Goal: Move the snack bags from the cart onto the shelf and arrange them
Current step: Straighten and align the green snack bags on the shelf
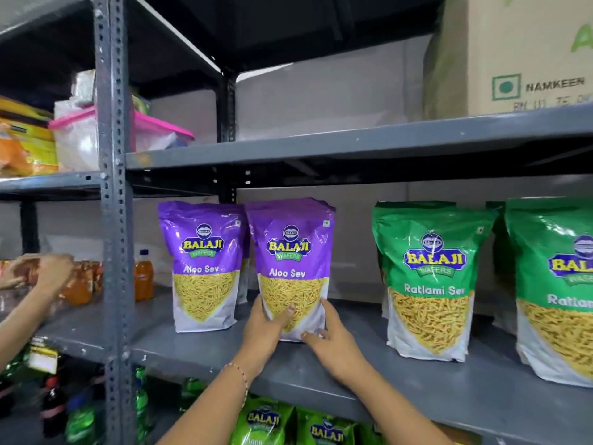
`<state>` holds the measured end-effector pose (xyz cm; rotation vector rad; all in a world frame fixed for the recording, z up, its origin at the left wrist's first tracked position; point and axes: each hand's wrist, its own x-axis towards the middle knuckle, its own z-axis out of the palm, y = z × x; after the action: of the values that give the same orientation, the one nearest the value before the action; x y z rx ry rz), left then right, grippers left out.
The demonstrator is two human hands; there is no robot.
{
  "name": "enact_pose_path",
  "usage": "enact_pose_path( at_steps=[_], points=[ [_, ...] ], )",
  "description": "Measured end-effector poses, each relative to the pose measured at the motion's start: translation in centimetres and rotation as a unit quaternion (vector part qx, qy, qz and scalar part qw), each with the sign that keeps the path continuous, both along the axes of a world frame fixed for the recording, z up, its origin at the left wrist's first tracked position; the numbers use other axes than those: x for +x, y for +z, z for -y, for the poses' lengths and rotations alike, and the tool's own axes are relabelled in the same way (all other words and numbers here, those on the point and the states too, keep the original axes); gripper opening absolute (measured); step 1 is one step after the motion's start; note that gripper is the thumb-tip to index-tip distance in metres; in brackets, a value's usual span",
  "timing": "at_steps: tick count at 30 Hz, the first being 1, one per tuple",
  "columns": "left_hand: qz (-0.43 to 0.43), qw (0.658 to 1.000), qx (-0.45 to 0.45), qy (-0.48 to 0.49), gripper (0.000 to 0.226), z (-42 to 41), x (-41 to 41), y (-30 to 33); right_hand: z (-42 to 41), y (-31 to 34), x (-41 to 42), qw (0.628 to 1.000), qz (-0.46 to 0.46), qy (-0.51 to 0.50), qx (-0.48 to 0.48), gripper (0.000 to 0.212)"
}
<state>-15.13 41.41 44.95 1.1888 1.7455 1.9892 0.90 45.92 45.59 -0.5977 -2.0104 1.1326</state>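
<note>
A purple Aloo Sev bag [292, 252] stands upright on the grey shelf [369, 383], with more purple bags behind it. My left hand [263, 329] grips its lower left side, thumb across the front. My right hand [333, 340] touches its lower right corner, fingers spread against the bag. A second purple Aloo Sev bag [203, 264] stands just to its left. Two green Ratlami Sev bags [430, 277] [555, 284] stand further right on the same shelf. The cart is out of view.
Another person's hands [48, 271] reach among orange drink bottles [143, 276] on the left shelf. A perforated steel upright [114, 220] divides the bays. A Namkeen carton [526, 56] sits on the shelf above; green snack bags [266, 422] are below.
</note>
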Motion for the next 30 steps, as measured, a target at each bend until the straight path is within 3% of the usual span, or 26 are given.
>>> enact_pose_path(
  at_steps=[5, 9, 11, 13, 15, 17, 19, 23, 26, 30],
  points=[
    [-0.001, 1.0, -0.003, -0.017, 0.078, 0.0, 0.5, 0.6, 0.2, 0.2, 0.1, 1.0, 0.018, -0.017, 0.011, 0.078],
    [-0.022, 0.997, -0.021, 0.064, 0.103, 0.4, 1.8, 0.8, 1.3, 1.7, 2.6, 0.997, 0.017, -0.056, 0.054, 0.074],
    [-0.072, 0.992, 0.002, 0.105, 0.09, 1.2, 4.9, 1.8, 1.4, 1.9, 5.5, 0.989, -0.041, -0.12, 0.077, 0.063],
    [-0.113, 0.985, 0.049, 0.121, 0.075, 1.5, 7.7, 2.6, 1.1, 1.6, 8.6, 0.973, -0.152, -0.16, 0.065, 0.038],
    [-0.132, 0.984, 0.088, 0.086, 0.062, 1.0, 10.8, 3.3, 0.2, 1.3, 12.7, 0.944, -0.23, -0.234, 0.046, 0.021],
    [-0.111, 0.99, 0.092, 0.01, 0.049, 0.0, 13.6, 4.5, -2.1, 1.1, 16.5, 0.914, -0.265, -0.305, 0.032, 0.018],
    [-0.071, 0.993, 0.082, -0.046, 0.04, -2.1, 15.7, 6.6, -5.6, 1.2, 19.6, 0.909, -0.244, -0.339, 0.003, 0.024],
    [-0.007, 0.995, 0.026, -0.098, 0.035, -5.4, 17.4, 9.6, -11.1, 0.9, 21.4, 0.936, -0.098, -0.329, -0.081, 0.028],
    [-0.027, 0.997, 0.017, -0.074, 0.025, -6.9, 17.4, 9.2, -12.3, 0.0, 21.0, 0.948, -0.035, -0.309, -0.066, 0.019],
    [-0.013, 0.998, 0.034, -0.047, 0.017, -8.3, 16.8, 8.4, -12.2, 0.0, 20.6, 0.942, -0.016, -0.335, -0.019, 0.008]
  ],
)
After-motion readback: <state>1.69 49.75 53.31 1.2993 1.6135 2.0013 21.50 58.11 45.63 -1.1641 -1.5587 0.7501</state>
